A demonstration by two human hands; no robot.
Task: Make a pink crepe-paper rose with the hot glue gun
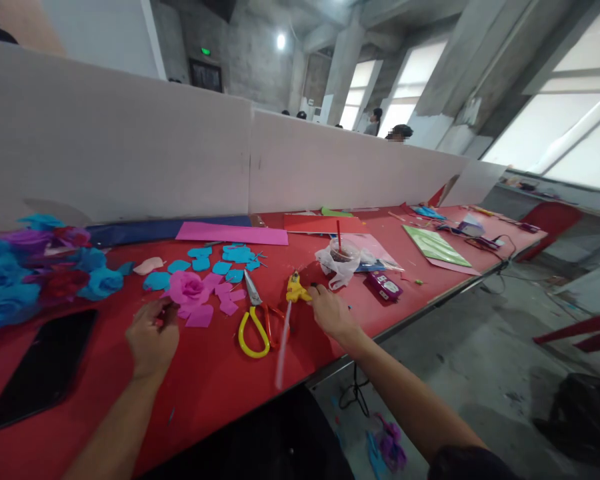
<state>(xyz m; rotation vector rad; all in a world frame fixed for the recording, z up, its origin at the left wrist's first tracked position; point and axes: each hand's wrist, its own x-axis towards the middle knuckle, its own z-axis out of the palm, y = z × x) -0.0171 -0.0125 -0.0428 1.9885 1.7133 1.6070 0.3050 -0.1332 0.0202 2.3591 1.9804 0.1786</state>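
Note:
A pink paper flower (pixel 187 289) is held in the closed fingers of my left hand (pixel 153 333), above the red table. My right hand (pixel 330 310) has its fingers closed on the handle of a yellow glue gun (pixel 296 289), and a long pale glue stick (pixel 283 353) sticks out of its back toward me. Scissors (pixel 254 332) with yellow and red handles lie between my hands, blades pointing away. Pink paper pieces (pixel 226 297) lie just right of the flower, and blue paper petals (pixel 237 253) are spread behind it.
Blue, purple and red paper flowers (pixel 10 280) are piled at the left, near a black phone (pixel 43 367). Behind my right hand stand a cup (pixel 344 250) with a red straw in a plastic bag and a maroon box (pixel 384 285). A white partition (pixel 330 160) runs along the back.

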